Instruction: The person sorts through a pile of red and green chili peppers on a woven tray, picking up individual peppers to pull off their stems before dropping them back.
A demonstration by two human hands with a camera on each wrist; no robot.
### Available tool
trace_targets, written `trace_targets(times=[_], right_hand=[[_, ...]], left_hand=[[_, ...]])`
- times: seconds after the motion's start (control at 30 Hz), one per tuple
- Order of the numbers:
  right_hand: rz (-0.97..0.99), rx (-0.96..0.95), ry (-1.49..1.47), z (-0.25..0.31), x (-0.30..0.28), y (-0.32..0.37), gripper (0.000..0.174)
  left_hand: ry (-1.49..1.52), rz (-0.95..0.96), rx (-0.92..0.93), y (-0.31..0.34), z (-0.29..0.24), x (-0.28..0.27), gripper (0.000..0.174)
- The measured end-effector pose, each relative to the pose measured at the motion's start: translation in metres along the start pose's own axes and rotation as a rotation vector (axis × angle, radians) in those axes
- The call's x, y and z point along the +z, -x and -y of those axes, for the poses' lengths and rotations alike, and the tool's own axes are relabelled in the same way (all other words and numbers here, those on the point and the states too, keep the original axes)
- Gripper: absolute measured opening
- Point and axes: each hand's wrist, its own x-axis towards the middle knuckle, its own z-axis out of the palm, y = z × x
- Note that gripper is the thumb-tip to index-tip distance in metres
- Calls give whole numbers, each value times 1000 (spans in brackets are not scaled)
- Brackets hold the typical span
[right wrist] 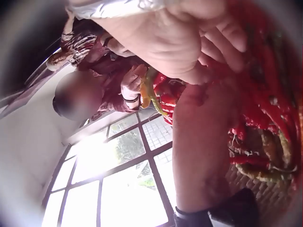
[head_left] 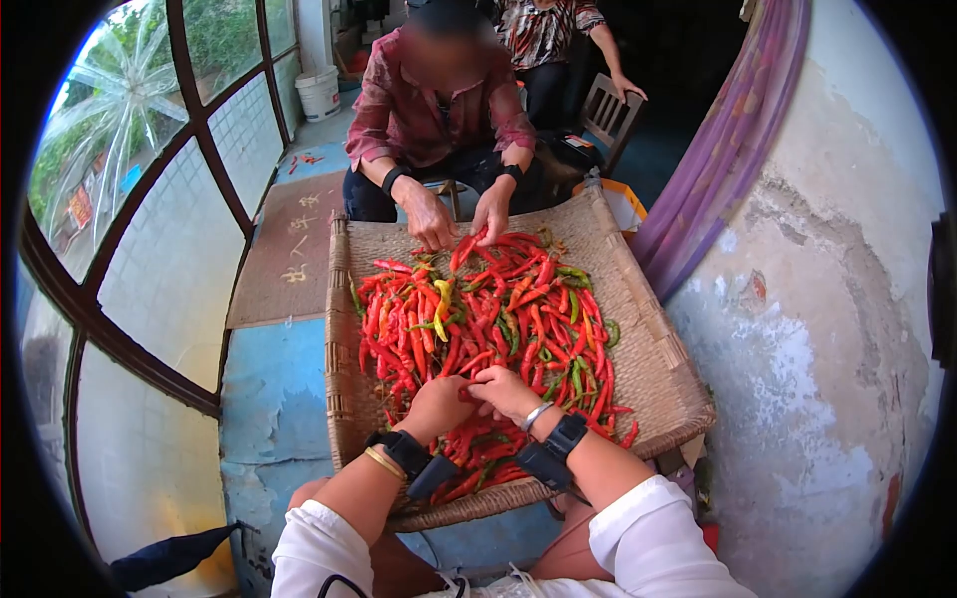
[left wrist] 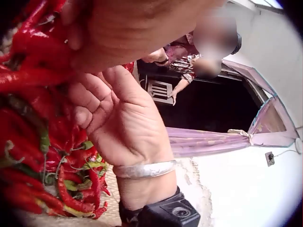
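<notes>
Red chili peppers (head_left: pixel 498 309), with some green and yellow ones, lie heaped on a woven tray (head_left: pixel 648 369). My left hand (head_left: pixel 439 407) and right hand (head_left: pixel 504 392) meet over the near part of the heap, with curled fingers. Between their fingertips a bit of red pepper (head_left: pixel 469 395) shows, pinched by both; most of it is hidden. In the left wrist view my right hand (left wrist: pixel 130 118), with a silver bracelet, is below my left hand (left wrist: pixel 132 33), beside the peppers. The right wrist view has my right hand (right wrist: pixel 161 42) above my left hand (right wrist: pixel 203 137).
Across the tray a seated person (head_left: pixel 439 100) handles peppers with both hands at its far edge. Another person (head_left: pixel 548 40) stands behind, a hand on a wooden chair (head_left: pixel 608 115). Windows (head_left: pixel 169 249) line the left; a purple curtain (head_left: pixel 718 149) and a worn wall (head_left: pixel 807 299) are right.
</notes>
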Motion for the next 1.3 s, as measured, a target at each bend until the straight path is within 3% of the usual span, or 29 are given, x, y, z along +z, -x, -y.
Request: trace_targets(times=[0.07,0.2,0.37,0.53,0.6,0.7,0.8,0.93,1.0,1.03,1.07,1.13,1.2,1.3], right_hand=[[-135,-11,-120,7,1,8,44],[-130,-7,-263,8,1,13,50],[48,-37,-462,16,-8,22,32],[4,-101,-442,20,-11,33,20],[-49,-117,-450,21,-14,35,16],[-200,-241,-93,21,-31,32,14],[-136,-162,104,36,-42,42,16],[-250,-306,-225,53,-67,40,14],[-107,-666,-664,56,-76,34,25],[-193,-662,-729,65,-73,37,48],[-193,-660,-733,64,-70,34,48],[-315,-596,-654,56,-65,27,64],[-376,-525,-610,42,-58,20,60],[-159,-234,-212,35,-47,19,38]], left_hand=[[90,16,-65,-1,-6,-5,33],[252,22,-142,2,-16,-8,29],[547,-19,-125,10,-31,-13,26],[723,-4,-94,11,-30,-15,25],[677,137,-240,11,-28,-18,24],[636,94,-206,12,-31,-20,22],[640,74,-174,10,-29,-18,21],[735,20,-196,7,-26,-13,17],[931,-62,-226,6,-25,-13,14],[929,-62,-229,5,-25,-13,14],[948,-108,-240,4,-25,-13,14],[967,-146,-270,2,-24,-11,13],[982,-154,-214,1,-21,-11,14],[1035,-177,-215,2,-27,-12,14]])
